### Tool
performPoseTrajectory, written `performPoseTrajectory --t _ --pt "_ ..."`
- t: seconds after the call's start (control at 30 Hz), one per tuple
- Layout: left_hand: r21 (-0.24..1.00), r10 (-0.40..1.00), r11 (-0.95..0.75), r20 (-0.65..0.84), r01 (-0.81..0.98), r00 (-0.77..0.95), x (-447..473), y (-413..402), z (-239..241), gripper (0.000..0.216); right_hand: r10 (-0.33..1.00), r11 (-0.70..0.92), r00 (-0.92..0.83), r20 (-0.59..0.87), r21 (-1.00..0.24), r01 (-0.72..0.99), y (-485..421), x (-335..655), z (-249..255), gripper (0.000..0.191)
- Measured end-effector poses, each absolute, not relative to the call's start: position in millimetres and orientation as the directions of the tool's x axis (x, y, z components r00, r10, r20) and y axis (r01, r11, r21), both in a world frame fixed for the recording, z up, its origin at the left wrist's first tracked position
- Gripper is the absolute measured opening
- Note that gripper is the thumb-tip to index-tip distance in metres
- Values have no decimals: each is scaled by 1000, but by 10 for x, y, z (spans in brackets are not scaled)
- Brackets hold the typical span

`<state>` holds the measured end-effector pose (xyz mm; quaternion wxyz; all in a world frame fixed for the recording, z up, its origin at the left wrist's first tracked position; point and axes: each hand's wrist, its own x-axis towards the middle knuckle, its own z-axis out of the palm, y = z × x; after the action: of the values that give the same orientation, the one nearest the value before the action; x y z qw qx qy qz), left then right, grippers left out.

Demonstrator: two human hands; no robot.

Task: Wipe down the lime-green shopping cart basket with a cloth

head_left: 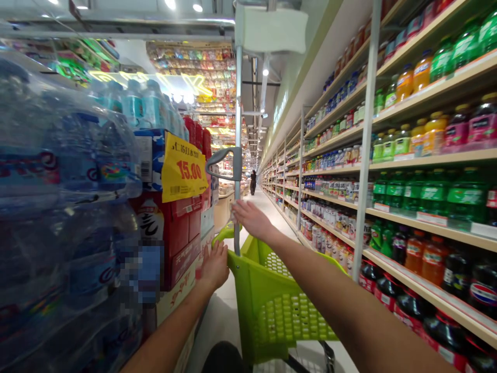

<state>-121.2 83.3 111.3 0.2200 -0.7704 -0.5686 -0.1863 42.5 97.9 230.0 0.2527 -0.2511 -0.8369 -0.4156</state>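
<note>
A lime-green plastic shopping cart point(272, 290) with a perforated basket stands in front of me, turned at an angle. A grey upright pole point(237, 114) rises at its near left corner, with a grey loop-shaped bracket point(225, 163) partway up. My left hand point(215, 267) is closed at the cart's green handle, fingers bent over its left end; the fingers' inner side is hidden. Stretched across the basket, my right hand point(252, 218) has its fingers straight beside the pole, just above the handle. Whether those fingertips touch the pole I cannot tell.
Shrink-wrapped water bottles point(93, 150) and red drink cartons point(186, 243) are stacked close on the left, with a yellow price sign point(184, 171). Long shelves point(423, 212) of bottled drinks line the right. A person point(253, 182) is far down the aisle.
</note>
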Motion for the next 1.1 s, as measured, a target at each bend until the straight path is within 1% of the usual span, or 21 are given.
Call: performPoseTrajectory --t 0.07,0.1,0.17,0.23,0.33,0.4,0.5,0.57,0.6,0.67,0.7,0.8,0.9,0.97,1.03,1.1 --pt "-146 801 -270 514 952 306 -1144 810 1117 58 228 526 -627 745 448 723 1020 485 2449 30" --pt "-151 807 -280 498 948 318 -1107 798 1114 58 251 535 -578 776 386 751 1033 517 2435 29" --pt "-147 817 -297 472 943 331 -1040 776 1098 61 335 562 -499 799 256 787 1026 559 2186 28" --pt "-140 820 -299 469 944 329 -992 760 1076 65 452 561 -405 795 100 822 976 562 1711 31" --pt "-152 805 -303 487 941 338 -955 745 1054 65 500 542 -369 784 49 839 875 580 940 36" --pt "-163 799 -297 497 941 338 -933 735 1055 64 510 515 -322 798 17 857 801 725 566 46" --pt "-176 804 -287 490 942 336 -882 718 1061 65 550 428 -220 806 -45 903 664 1299 221 52" --pt "-173 811 -292 477 941 339 -832 710 1056 67 598 291 -100 795 -99 952 563 1825 71 49" --pt "-167 812 -295 474 941 339 -802 708 1050 67 599 223 -21 800 -142 964 519 2066 16 49" --pt "-153 808 -303 483 941 339 -733 705 1035 67 573 177 72 816 -209 962 472 2376 -43 49" --pt "-147 802 -308 491 940 340 -695 703 1029 66 563 185 86 822 -227 956 477 2411 -44 48" --pt "-154 780 -332 511 931 362 -581 686 1026 64 559 267 29 829 -213 940 594 2037 72 45" --pt "-184 759 -369 507 911 410 -484 649 1035 63 554 364 -51 831 -187 912 725 1374 309 51" --pt "-209 746 -392 497 896 443 -431 619 1034 63 565 475 -110 818 -213 854 734 1120 451 54" --pt "-231 734 -411 489 882 471 -381 590 1028 62 589 529 -154 793 -235 815 688 1133 525 55" --pt "-240 722 -434 483 868 495 -326 560 1021 61 632 495 -117 766 -284 821 628 1336 536 55"
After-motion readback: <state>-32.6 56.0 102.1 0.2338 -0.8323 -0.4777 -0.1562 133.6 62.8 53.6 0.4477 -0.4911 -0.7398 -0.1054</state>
